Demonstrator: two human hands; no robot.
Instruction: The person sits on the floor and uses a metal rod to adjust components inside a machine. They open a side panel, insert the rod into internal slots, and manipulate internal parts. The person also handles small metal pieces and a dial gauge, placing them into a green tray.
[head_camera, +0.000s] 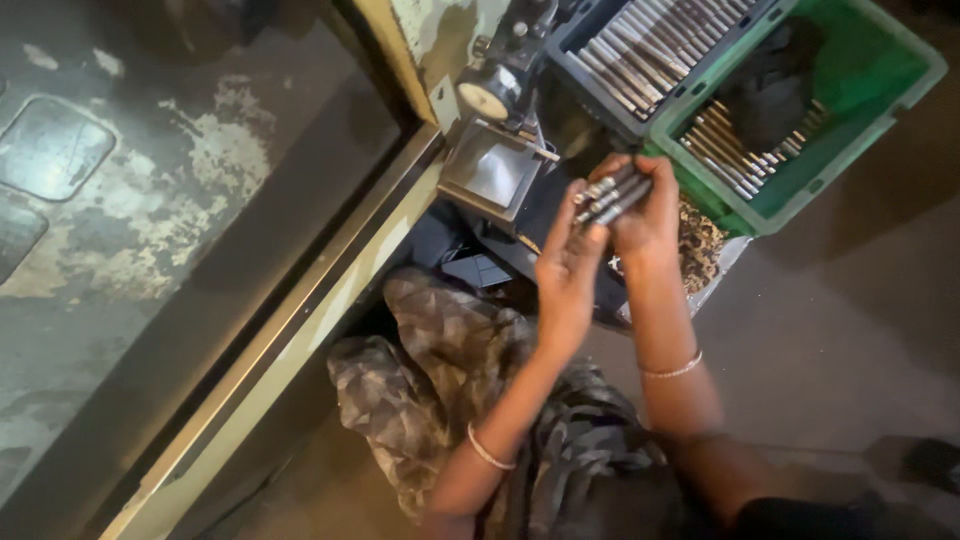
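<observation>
A small bundle of dark metal rods (612, 195) with bright ends is held up in front of me. My right hand (650, 215) is wrapped around the bundle from the right. My left hand (567, 275) touches the near ends of the rods with its fingertips, palm raised. Each wrist wears a thin bracelet. My knees in camouflage trousers (470, 370) are below the hands.
A green crate (880, 90) at the upper right holds several more rods and a dark cloth. A dark blue-grey tray (600, 85) beside it is packed with rods. A small metal device with a round dial (490, 95) stands by a worn machine panel (150, 200) on the left.
</observation>
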